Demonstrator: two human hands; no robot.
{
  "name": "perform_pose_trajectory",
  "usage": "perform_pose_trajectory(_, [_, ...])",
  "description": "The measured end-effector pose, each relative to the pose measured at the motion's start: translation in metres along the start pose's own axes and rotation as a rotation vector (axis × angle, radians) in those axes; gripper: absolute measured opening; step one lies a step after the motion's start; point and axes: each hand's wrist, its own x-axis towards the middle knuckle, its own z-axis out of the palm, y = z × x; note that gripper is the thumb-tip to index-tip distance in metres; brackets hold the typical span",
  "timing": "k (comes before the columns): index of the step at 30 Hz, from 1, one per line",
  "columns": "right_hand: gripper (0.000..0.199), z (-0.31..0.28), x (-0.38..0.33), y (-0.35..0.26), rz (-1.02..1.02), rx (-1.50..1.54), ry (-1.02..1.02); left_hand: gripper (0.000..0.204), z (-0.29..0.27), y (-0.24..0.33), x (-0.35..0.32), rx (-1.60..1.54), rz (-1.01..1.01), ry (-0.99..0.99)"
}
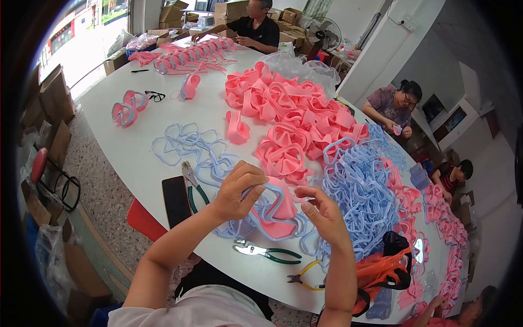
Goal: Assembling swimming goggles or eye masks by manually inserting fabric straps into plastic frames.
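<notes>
My left hand (239, 189) is closed, thumb and fingers pinching the light-blue rim of a pink swim mask piece (284, 206). The pink part is soft-looking and curved, with the blue rim running along its edge. Just right of it, my right hand (325, 213) has its fingers apart and holds nothing; whether a fingertip touches the mask piece I cannot tell. Under and around the hands lie loose blue rims (235, 226). A big tangle of blue rims (362, 188) sits right of my right hand, and a heap of pink mask pieces (294, 111) spreads beyond both hands.
Left of my hands are a black phone (177, 201) and green-handled pliers (190, 182). Nearer lie more green-handled pliers (267, 252) and yellow-handled cutters (304, 276). An orange bag (381, 270) rests at right. Finished-looking masks (126, 113) stand far left. Several people sit around the white table (120, 150).
</notes>
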Motion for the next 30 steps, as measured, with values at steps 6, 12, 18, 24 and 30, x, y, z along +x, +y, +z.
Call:
perform_pose_trajectory(6, [0.055, -0.001, 0.005, -0.004, 0.111, 0.357, -0.302, 0.013, -0.005, 0.006, 0.004, -0.054, 0.022, -0.038])
perform_pose_trajectory(12, [0.047, 0.003, 0.004, -0.004, 0.134, 0.263, -0.230, 0.013, -0.004, 0.007, 0.008, -0.083, 0.002, -0.040])
perform_pose_trajectory(18, [0.033, 0.028, 0.014, -0.006, -0.006, -0.576, 0.064, 0.013, 0.007, 0.009, 0.012, -0.037, 0.071, -0.051])
perform_pose_trajectory(24, [0.031, 0.017, 0.003, -0.029, -0.264, -0.509, 0.154, 0.013, -0.002, -0.004, 0.004, 0.003, 0.055, 0.069])
perform_pose_trajectory(30, [0.027, 0.042, -0.013, -0.028, -0.526, -0.998, 0.115, 0.016, 0.003, -0.006, -0.006, 0.004, 0.049, 0.159])
